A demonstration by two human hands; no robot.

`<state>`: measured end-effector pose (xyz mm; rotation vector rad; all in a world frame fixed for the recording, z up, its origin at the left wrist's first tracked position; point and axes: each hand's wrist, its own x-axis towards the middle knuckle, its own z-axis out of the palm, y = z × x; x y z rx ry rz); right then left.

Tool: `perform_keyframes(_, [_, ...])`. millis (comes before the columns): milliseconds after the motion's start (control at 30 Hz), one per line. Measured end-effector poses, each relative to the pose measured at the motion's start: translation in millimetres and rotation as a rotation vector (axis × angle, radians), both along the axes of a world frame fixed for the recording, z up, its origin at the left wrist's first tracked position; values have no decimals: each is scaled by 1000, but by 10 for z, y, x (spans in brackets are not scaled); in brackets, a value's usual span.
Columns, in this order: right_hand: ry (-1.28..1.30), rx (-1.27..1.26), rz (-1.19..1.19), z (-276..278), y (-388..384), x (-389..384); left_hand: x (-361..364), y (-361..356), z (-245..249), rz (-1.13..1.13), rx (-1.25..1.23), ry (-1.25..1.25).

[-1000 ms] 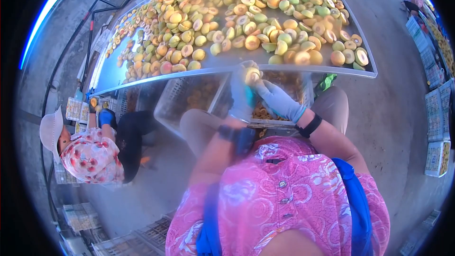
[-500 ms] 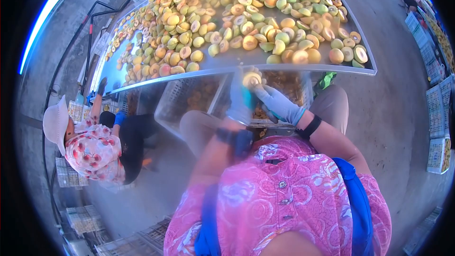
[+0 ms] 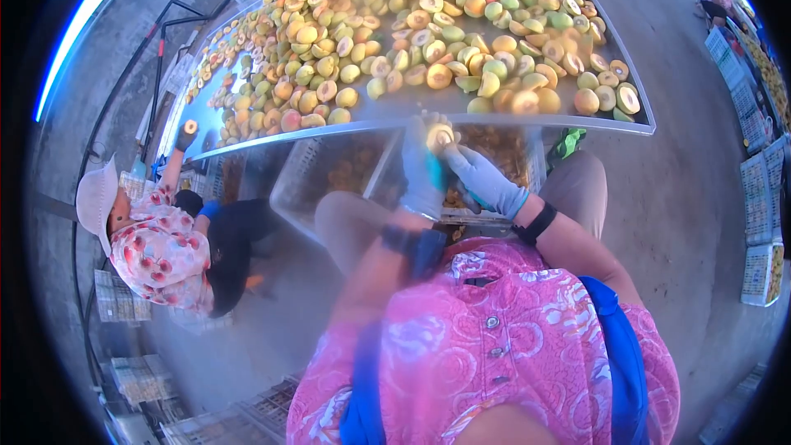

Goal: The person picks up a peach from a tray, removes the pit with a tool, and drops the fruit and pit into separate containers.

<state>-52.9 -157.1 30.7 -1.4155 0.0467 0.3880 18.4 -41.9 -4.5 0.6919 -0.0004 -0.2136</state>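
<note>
Both hands wear pale gloves and meet just below the front edge of a metal table (image 3: 395,111). A cut fruit half (image 3: 439,137) with a pale inside lies between them. My left hand (image 3: 423,166) is closed round this fruit from the left, its outline hazy. From the right, my right hand (image 3: 488,180) has its fingers pressed together at the fruit; whether it also holds a small tool is hidden. Many halved yellow, green and orange fruits (image 3: 309,35) are spread over the table. Beneath the hands is a crate (image 3: 533,166) with brownish fruit pieces.
A second crate (image 3: 288,185) stands left of my knees. Farther left, a seated co-worker in a pale hat (image 3: 97,198) holds a fruit half (image 3: 190,126) at the table's edge. Stacked crates (image 3: 755,189) line the right side, and a green item (image 3: 567,142) lies by my right knee.
The co-worker's raised gloved hand now shows a fruit half at the table's left edge. My hands stay together at the fruit, with only slight shifts, and the view has moved a little.
</note>
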Motion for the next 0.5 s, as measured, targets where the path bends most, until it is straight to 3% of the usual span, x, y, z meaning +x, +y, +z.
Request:
perform_keyframes(167, [-3, -13, 2, -74, 30, -73, -94, 56, -28, 85, 253, -169])
perform_keyframes(233, [2, -129, 52, -70, 35, -87, -119, 73, 17, -62, 145, 58])
perform_keyframes(267, [2, -132, 52, -55, 30, -116, -135, 76, 37, -62, 142, 58])
perform_keyframes(367, [74, -57, 69, 1, 23, -207, -162, 85, 62, -89, 201, 49])
perform_keyframes(433, [203, 126, 88, -59, 7, -197, -172, 94, 114, -11, 442, -169])
perform_keyframes(500, [224, 191, 160, -93, -51, -212, -213, 135, 243, -104, 402, -105])
